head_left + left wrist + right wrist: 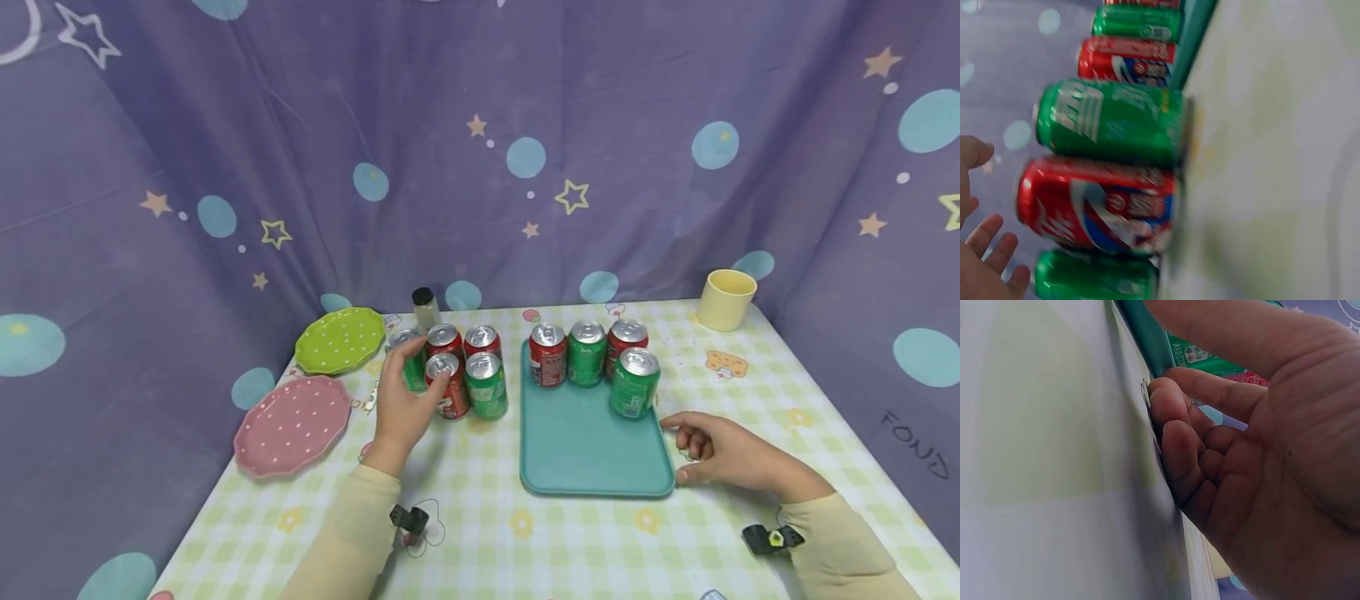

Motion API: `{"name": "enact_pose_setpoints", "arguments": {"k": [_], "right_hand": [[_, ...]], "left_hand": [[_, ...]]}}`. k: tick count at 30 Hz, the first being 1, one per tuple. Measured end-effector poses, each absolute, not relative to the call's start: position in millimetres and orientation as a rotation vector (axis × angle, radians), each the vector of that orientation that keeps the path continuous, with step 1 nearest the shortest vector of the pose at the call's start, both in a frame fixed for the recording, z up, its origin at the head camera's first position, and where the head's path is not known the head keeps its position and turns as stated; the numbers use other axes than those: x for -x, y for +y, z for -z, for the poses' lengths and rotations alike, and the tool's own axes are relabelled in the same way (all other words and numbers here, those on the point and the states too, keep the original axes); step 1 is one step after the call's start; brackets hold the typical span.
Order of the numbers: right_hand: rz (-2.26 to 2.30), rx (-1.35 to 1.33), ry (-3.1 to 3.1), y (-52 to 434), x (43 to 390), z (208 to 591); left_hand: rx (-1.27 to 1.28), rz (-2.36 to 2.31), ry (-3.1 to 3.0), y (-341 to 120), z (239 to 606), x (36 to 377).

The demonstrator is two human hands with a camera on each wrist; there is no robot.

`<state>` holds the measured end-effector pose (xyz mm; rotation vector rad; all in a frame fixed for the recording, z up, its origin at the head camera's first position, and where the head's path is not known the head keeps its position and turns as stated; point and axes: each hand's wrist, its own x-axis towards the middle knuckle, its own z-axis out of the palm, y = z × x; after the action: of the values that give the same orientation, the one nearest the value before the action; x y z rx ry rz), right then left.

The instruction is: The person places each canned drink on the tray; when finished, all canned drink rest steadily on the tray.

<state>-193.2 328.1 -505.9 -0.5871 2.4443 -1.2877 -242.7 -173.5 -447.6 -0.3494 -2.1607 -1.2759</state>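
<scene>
My left hand (406, 404) hovers over the left group of cans, its thumb and fingers spread. Beneath its thumb is the front red cola can (454, 403); its fingers pass in front of a green soda can (414, 371). In the left wrist view, the fingers (999, 252) show apart from the can tops. Beside the red can stands another green can (488, 395), with more red cans (482, 340) behind. My right hand (731, 454) rests at the right edge of the teal tray (592, 458), index finger and thumb at its rim, the other fingers loosely curled.
Along the tray's back stand a red can (548, 360), a green can (586, 358) and another red can (626, 335), with a green can (634, 387) in front. Pink (294, 425) and green (341, 340) plates lie left. A black-capped jar (426, 310) and yellow cup (726, 302) stand behind.
</scene>
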Motion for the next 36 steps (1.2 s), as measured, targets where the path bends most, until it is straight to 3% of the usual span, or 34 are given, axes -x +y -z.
{"name": "enact_pose_setpoints", "arguments": {"k": [13, 36], "right_hand": [[1.305, 0.607, 2.439, 324, 192, 503], [1.305, 0.614, 2.439, 326, 192, 503]], "left_hand": [[0.271, 1.582, -2.304, -195, 489, 250], [0.217, 1.632, -2.452, -193, 512, 259]]}}
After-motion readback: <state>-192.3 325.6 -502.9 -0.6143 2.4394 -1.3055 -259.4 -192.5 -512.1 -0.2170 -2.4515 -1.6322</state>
